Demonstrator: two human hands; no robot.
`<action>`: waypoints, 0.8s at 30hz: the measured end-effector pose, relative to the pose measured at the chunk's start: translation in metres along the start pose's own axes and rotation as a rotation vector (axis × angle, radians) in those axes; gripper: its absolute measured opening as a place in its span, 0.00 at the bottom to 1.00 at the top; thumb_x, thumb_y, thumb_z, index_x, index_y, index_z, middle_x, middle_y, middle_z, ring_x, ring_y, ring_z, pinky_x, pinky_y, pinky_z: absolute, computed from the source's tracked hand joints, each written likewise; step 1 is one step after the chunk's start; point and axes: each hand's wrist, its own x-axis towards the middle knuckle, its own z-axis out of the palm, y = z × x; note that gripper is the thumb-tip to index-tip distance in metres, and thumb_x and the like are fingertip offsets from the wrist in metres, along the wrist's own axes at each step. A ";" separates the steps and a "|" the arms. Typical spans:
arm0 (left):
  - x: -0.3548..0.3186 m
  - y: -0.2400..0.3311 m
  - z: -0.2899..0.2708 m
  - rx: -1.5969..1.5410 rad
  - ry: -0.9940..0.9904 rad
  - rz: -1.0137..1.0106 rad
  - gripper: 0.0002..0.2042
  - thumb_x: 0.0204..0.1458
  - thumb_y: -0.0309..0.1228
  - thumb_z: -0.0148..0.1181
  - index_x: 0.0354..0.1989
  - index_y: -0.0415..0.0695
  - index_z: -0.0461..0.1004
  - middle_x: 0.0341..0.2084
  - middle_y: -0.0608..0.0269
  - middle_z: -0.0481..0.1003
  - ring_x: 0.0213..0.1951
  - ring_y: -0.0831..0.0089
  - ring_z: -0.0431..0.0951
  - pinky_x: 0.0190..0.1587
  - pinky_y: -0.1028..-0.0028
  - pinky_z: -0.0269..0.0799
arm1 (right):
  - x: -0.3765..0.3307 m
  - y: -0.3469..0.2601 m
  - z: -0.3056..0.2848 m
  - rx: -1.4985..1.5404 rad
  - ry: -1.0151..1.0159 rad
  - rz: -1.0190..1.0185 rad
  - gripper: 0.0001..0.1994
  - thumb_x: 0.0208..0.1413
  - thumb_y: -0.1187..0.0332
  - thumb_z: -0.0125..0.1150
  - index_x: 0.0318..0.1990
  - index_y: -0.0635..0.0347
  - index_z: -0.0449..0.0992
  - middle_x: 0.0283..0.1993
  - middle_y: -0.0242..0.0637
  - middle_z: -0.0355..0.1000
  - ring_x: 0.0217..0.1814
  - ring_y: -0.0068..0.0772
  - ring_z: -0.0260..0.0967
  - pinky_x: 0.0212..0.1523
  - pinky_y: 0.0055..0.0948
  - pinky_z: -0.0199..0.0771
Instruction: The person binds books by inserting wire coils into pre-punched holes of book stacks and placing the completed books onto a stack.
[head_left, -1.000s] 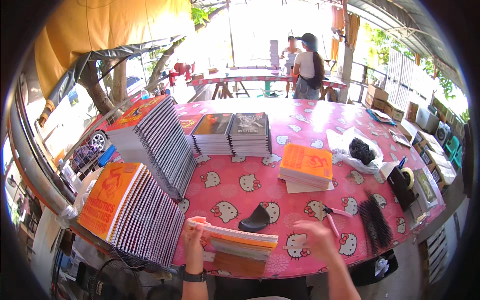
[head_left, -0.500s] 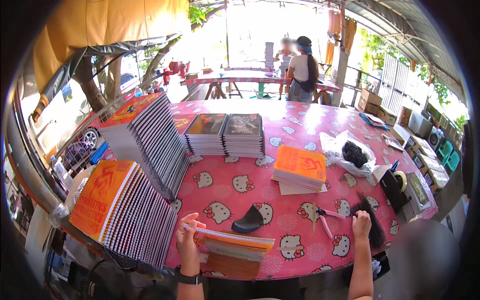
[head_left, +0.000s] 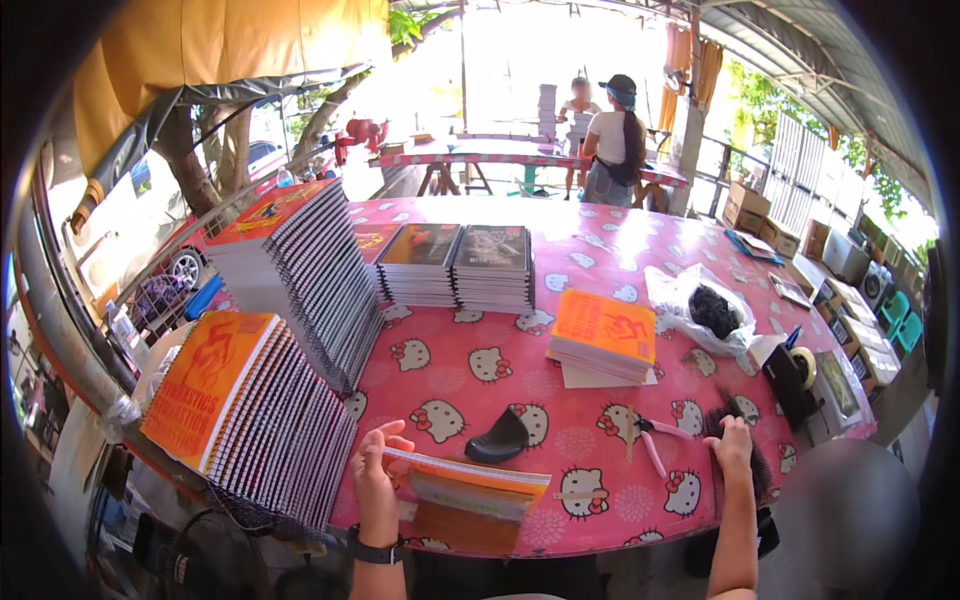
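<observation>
My left hand (head_left: 376, 488) grips the left end of a book (head_left: 470, 505) with orange showing along its upper edge, held tilted at the table's front. Over on the right, my right hand (head_left: 734, 442) is curled onto a pile of black spiral binding coils (head_left: 760, 475); its fingertips are partly hidden among them. Pink-handled pliers (head_left: 654, 452) lie left of that hand, beside a thin wooden stick (head_left: 630, 430). Between my hands, a black curved piece (head_left: 498, 437) rests on the pink patterned tablecloth (head_left: 440, 365).
Tall stacks of spiral-bound books (head_left: 285, 400) stand at left, dark-covered books (head_left: 490, 265) behind. A loose orange-covered stack (head_left: 603, 335), a white plastic bag (head_left: 690, 300) with black contents and a tape dispenser (head_left: 795, 375) sit toward the right. Two people (head_left: 612, 140) stand by a far table.
My right hand has moved slightly right and farther onto the black coils. My left hand keeps its hold on the book, which has tipped a little.
</observation>
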 end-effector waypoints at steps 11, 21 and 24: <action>-0.057 0.006 0.094 1.156 -0.342 0.826 0.35 0.44 0.55 0.57 0.56 0.43 0.64 0.43 0.61 0.68 0.51 0.65 0.65 0.60 0.41 0.30 | 0.001 0.011 0.008 0.006 -0.037 0.056 0.10 0.40 0.72 0.66 0.32 0.60 0.72 0.36 0.43 0.70 0.40 0.44 0.70 0.43 0.36 0.71; -0.046 -0.024 0.094 1.132 -0.235 0.937 0.09 0.45 0.41 0.58 0.29 0.50 0.74 0.24 0.68 0.68 0.36 0.71 0.69 0.59 0.43 0.44 | 0.029 0.026 0.026 0.094 0.161 -0.187 0.05 0.47 0.73 0.56 0.31 0.65 0.72 0.32 0.48 0.69 0.40 0.51 0.67 0.42 0.42 0.67; -0.046 -0.026 0.105 0.992 -0.264 1.026 0.12 0.47 0.42 0.55 0.34 0.48 0.72 0.27 0.66 0.68 0.40 0.68 0.69 0.56 0.37 0.45 | 0.096 0.180 0.064 -0.019 0.340 -0.583 0.12 0.55 0.68 0.43 0.42 0.60 0.72 0.38 0.46 0.72 0.34 0.44 0.70 0.38 0.38 0.70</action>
